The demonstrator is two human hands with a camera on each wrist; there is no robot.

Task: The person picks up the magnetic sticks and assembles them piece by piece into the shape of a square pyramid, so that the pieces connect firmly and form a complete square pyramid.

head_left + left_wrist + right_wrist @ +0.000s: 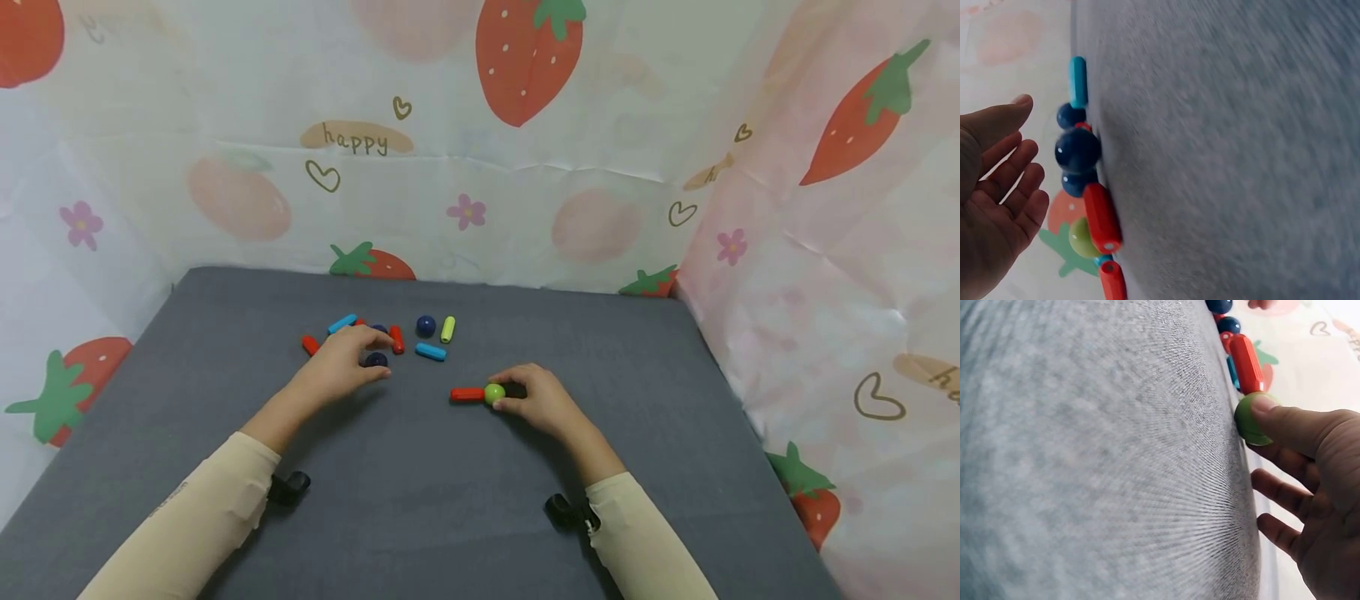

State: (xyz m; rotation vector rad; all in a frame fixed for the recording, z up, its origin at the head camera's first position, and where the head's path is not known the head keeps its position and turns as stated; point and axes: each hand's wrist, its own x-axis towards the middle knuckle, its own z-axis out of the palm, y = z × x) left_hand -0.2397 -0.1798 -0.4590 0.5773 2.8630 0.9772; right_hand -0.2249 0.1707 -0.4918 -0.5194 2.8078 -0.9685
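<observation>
Below the frame's middle, my right hand (538, 402) pinches a green ball (494, 394), maybe steadying the red stick (467, 395), while my left hand (339, 364) gapes wide.

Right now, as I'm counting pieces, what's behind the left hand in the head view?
Past the left hand, parts of a blue stick, red stick and dark blue bead show. The hand covers a green bead, shown by the left wrist view; anything else hidden is unclear.

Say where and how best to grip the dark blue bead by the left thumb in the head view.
Probably across its widest part, with the left hand from above and the near side: the dark blue bead is round and could roll, and a red stick lies beyond.
</observation>
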